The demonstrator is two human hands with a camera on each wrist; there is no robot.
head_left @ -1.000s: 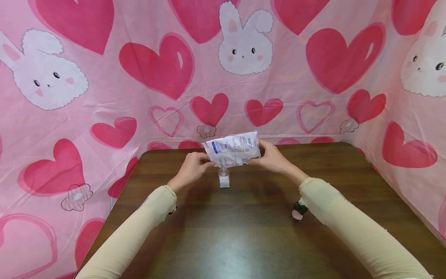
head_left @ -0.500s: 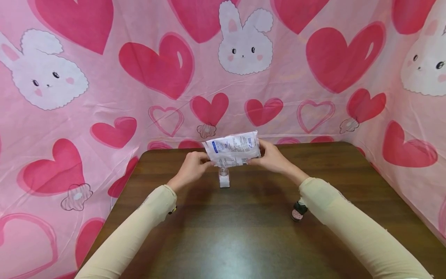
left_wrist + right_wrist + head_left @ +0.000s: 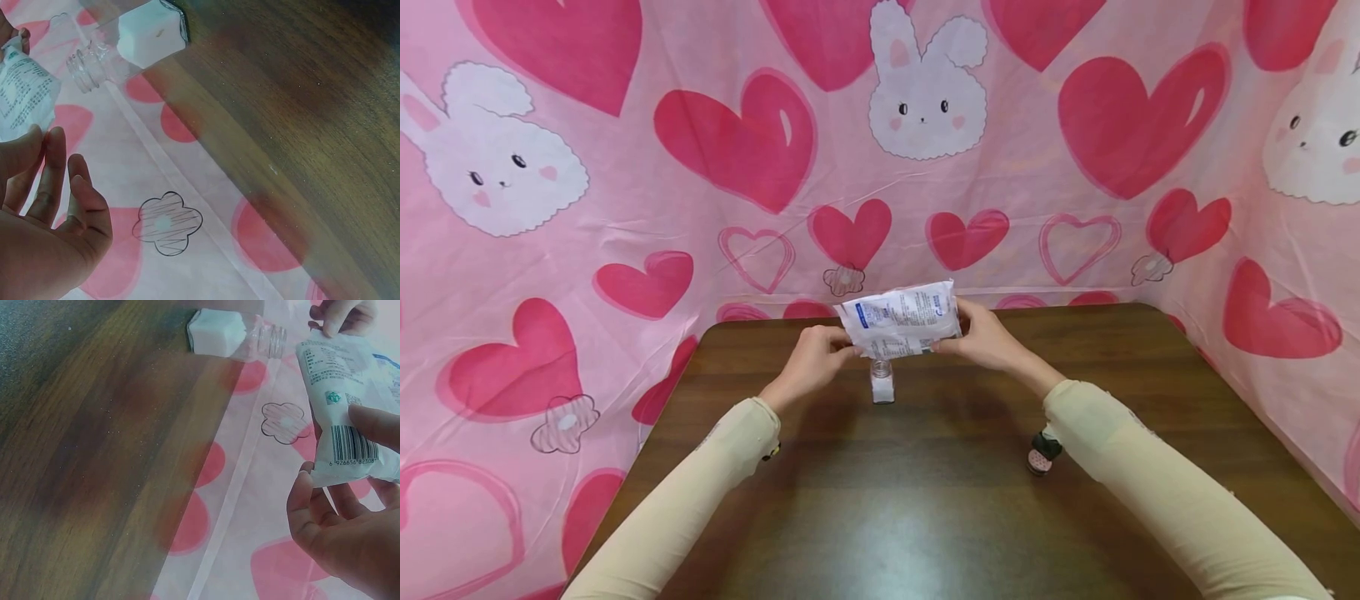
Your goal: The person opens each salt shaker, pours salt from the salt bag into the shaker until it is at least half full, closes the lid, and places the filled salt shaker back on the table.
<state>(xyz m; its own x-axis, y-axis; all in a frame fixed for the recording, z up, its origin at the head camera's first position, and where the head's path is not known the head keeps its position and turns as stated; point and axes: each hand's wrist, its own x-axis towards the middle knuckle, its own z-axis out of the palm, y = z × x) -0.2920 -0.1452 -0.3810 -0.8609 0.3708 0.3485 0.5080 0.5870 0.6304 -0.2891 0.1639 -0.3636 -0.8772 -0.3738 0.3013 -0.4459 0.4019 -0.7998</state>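
A white plastic packet point(image 3: 901, 321) with blue and black print is held up, tilted, over the far middle of the table. My left hand point(image 3: 812, 362) pinches its left corner between thumb and fingertips. My right hand point(image 3: 988, 337) grips the other end, thumb on the printed face near a barcode and fingers behind and beneath. Just below the packet stands a clear square bottle point(image 3: 150, 34), its threaded mouth uncapped. White material fills much of its body. In the right wrist view the bottle's neck point(image 3: 272, 340) is beside the packet, apart from it. Whether anything pours out cannot be seen.
The dark wood table point(image 3: 880, 500) has a far edge shortly behind the bottle. A pink cloth point(image 3: 925, 183) with hearts and rabbits hangs behind and at both sides. A small dark item with a pink round face point(image 3: 1040, 462) shows below the right cuff.
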